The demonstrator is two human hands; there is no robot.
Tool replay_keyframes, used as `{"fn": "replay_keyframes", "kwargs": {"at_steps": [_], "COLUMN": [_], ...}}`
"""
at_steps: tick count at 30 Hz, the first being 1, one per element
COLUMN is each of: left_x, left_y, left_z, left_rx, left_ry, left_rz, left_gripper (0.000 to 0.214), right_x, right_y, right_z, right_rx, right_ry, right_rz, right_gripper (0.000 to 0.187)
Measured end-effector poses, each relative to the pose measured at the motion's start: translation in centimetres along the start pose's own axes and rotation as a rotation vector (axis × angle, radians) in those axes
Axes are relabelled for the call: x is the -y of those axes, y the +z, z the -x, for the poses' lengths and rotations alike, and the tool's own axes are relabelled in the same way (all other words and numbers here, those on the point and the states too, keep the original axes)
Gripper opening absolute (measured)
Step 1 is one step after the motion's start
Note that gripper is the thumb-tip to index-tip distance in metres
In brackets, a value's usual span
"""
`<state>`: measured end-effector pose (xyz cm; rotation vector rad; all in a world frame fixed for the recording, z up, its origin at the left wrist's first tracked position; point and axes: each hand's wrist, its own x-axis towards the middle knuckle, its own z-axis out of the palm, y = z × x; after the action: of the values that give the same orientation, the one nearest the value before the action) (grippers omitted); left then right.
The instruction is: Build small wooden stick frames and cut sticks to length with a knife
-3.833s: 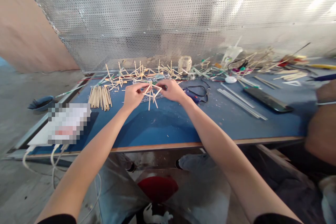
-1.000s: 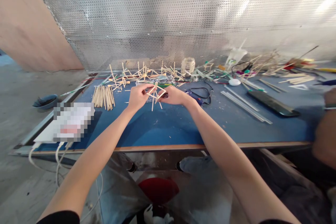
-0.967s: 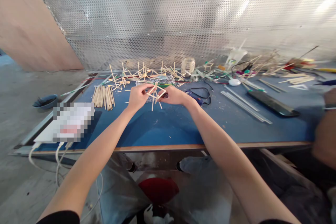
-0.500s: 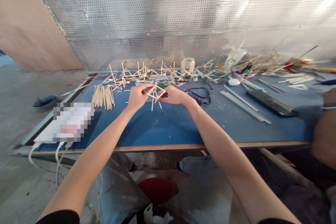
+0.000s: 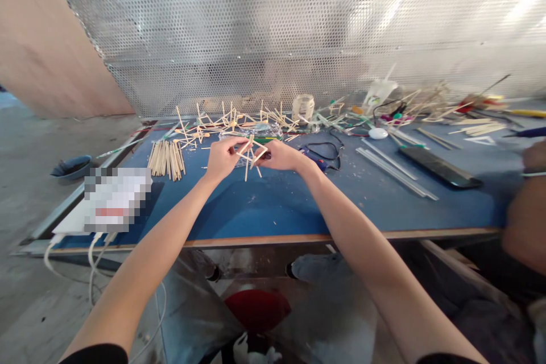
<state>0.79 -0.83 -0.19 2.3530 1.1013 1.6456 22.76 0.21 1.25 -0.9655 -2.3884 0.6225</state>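
Note:
Between my two hands is a small frame of joined wooden sticks (image 5: 246, 157), held up over the blue table. My left hand (image 5: 222, 158) pinches its left side with thumb and fingers. On the other side my right hand (image 5: 279, 155) grips it, fingertips close to a corner of the frame. Some of the joints are hidden behind the fingers. A bundle of loose wooden sticks (image 5: 166, 160) lies to the left of my left hand. Just right of my right hand rests a dark blue tool with a black cord (image 5: 314, 158).
Stick frames (image 5: 232, 119) and a jar (image 5: 303, 108) line the back, before a perforated metal sheet (image 5: 239, 23). A white box with cables (image 5: 72, 210) sits at the left edge. Clear rods (image 5: 396, 173) and a black tray (image 5: 439, 166) lie right, near another person's arm (image 5: 529, 210).
The view has shifted very slightly. Both hands keep hold of the stick frame in nearly the same place.

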Motion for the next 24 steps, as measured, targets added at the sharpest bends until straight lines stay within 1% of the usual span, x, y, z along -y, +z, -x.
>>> {"fn": "replay_keyframes", "kwargs": {"at_steps": [4,10,16,24], "left_x": [-0.04,0.07,0.05,-0.27], "left_y": [-0.02,0.00,-0.07,-0.24], "left_z": [0.01,0.00,0.01,-0.03], "left_rx": [0.004,-0.004,0.006,-0.006], "left_ry": [-0.008,0.010,-0.018,-0.052], "left_rz": [0.002,-0.007,-0.025,-0.022], "left_gripper": [0.024,0.023,0.027,0.026], "right_x": [-0.05,0.00,0.15,0.55], "right_y": [-0.03,-0.10,-0.18,-0.18], "right_z": [-0.04,-0.06,-0.10,-0.23], "right_rx": [0.016,0.021,0.031,0.048], "right_ry": [-0.022,-0.018,-0.008,-0.029], "right_rz": [0.011,0.022,0.045,0.069], "right_gripper": [0.025,0.028,0.030,0.030]}}
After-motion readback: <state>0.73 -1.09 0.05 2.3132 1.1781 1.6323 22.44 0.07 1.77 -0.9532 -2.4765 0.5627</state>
